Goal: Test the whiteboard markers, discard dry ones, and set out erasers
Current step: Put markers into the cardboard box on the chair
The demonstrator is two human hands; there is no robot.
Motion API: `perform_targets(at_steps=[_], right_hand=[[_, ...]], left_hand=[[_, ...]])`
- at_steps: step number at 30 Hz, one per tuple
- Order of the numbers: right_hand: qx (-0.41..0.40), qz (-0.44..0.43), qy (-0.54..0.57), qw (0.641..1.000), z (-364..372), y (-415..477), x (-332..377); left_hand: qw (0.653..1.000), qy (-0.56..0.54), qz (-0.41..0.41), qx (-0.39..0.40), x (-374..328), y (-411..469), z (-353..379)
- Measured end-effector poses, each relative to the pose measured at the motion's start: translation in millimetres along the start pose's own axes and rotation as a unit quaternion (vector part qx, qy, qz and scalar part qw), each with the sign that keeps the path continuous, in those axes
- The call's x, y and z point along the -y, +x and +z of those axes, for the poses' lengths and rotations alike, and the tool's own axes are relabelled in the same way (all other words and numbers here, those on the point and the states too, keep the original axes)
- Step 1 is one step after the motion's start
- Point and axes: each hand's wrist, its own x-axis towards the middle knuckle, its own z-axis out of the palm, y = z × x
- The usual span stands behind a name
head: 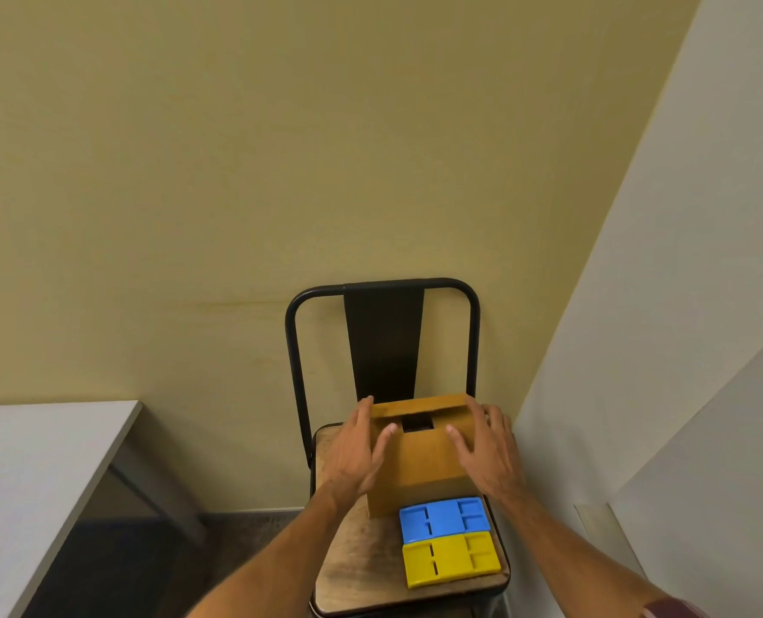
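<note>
Lower centre of frame: left hand [353, 454] and right hand [491, 452], fingers straight, press flat against cardboard box [419, 461] sides on chair [352, 559]; nothing clenched.

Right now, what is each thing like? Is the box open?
Cardboard box: upright on the chair seat, top flaps partly open.
Left hand: open, flat on box's left side.
Right hand: open, flat on box's right.
Blue eraser: lying flat on seat.
Yellow eraser: lying flat, touching the blue one.
</note>
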Motion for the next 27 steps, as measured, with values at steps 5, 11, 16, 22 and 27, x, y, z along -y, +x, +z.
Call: perform_targets(at_steps=[5,11,16,22,27], right_hand=[[-0.015,0.0,0.085,0.996,-6,-5,-4],[0.04,0.066,0.256,0.964,-18,-7,-16],[0.165,0.089,0.301,0.935,-24,-9,-25],[0.278,0.058,0.276,0.918,-27,-9,-33],[0.328,0.044,0.236,0.914,-29,-3,-39]], left_hand=[[0.994,-0.104,-0.015,-0.039,-10,16,-15],[0.997,-0.074,-0.006,-0.021,-8,38,-21],[0.999,-0.002,-0.009,0.04,1,52,-10],[0.988,0.13,0.015,0.079,8,67,8],[0.979,0.167,-0.004,0.116,7,76,17]])
